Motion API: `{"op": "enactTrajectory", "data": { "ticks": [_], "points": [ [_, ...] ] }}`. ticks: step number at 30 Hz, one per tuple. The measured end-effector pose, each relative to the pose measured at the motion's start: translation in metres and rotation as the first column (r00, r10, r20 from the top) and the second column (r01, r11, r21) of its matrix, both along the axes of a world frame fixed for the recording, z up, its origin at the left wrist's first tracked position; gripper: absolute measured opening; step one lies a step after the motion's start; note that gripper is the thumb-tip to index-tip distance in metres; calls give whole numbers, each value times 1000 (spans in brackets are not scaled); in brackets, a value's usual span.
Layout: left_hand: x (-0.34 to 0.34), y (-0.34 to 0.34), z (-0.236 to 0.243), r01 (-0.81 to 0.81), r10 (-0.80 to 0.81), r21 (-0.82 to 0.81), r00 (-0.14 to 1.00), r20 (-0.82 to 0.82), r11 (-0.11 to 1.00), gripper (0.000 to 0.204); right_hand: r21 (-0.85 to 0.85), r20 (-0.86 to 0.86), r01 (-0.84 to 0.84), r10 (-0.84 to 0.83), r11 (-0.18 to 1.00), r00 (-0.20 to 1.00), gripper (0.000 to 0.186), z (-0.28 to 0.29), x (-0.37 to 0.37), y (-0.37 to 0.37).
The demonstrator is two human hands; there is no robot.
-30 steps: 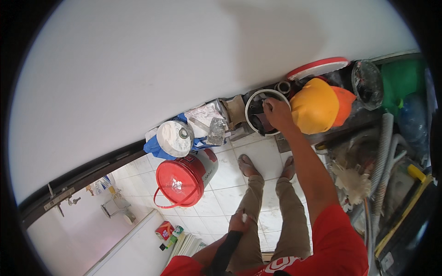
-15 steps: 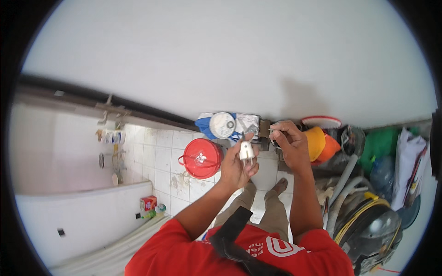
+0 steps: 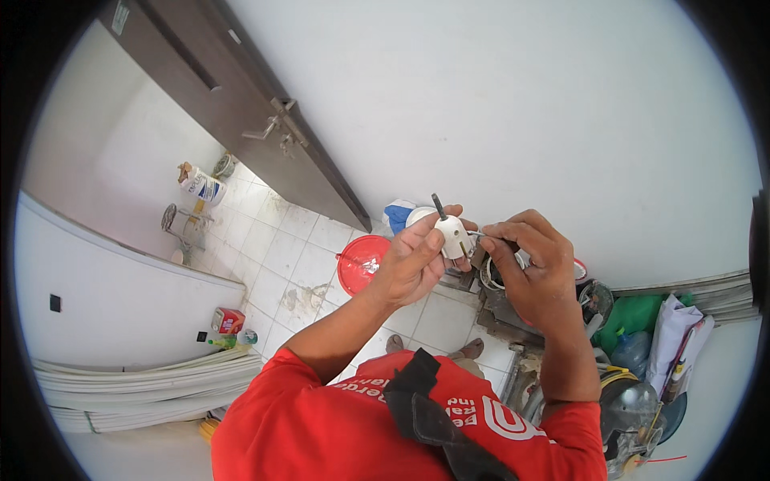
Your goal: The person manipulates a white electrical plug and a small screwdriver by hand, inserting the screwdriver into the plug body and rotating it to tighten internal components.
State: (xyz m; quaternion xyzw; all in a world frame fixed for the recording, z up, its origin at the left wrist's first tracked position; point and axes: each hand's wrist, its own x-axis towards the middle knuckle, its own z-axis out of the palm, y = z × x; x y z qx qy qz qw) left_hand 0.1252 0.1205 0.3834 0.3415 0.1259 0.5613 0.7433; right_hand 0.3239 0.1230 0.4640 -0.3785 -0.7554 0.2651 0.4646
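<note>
My left hand (image 3: 417,260) is closed around a white electrical plug (image 3: 454,238), holding it up in front of the wall. A short black cable end (image 3: 439,207) sticks out of its top, and its pins point down toward me. My right hand (image 3: 533,256) pinches a thin metal piece (image 3: 475,233) between thumb and fingertips. That piece reaches the right side of the plug; whether it is a screw or a tool tip I cannot tell. A small dark hole shows in the plug's face.
Below my left hand a red lidded bucket (image 3: 361,266) stands on the tiled floor. At left a brown door (image 3: 265,100) stands ajar. A black vacuum cleaner (image 3: 634,409) and a green bag (image 3: 634,333) crowd the right. Long white pipes (image 3: 152,385) lie at lower left.
My view has turned, showing more of the door. The plug has been raised and tilted, cable end up. My right hand has come in against the plug's side with the thin metal piece.
</note>
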Motion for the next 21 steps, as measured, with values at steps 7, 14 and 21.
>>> {"op": "enactTrajectory", "data": {
  "ticks": [7,14,21],
  "points": [
    [-64,-33,7,-66,75,106,993,-87,992,57,31,87,-33,30,999,996,13,20,-69,-34],
    [-92,-55,9,-100,112,104,986,-124,990,56,59,158,-33,23,998,987,14,22,-96,-57],
    [-119,-67,13,-116,152,157,959,-238,981,56,9,163,-24,22,1000,986,11,26,-119,-70]
  ]
}}
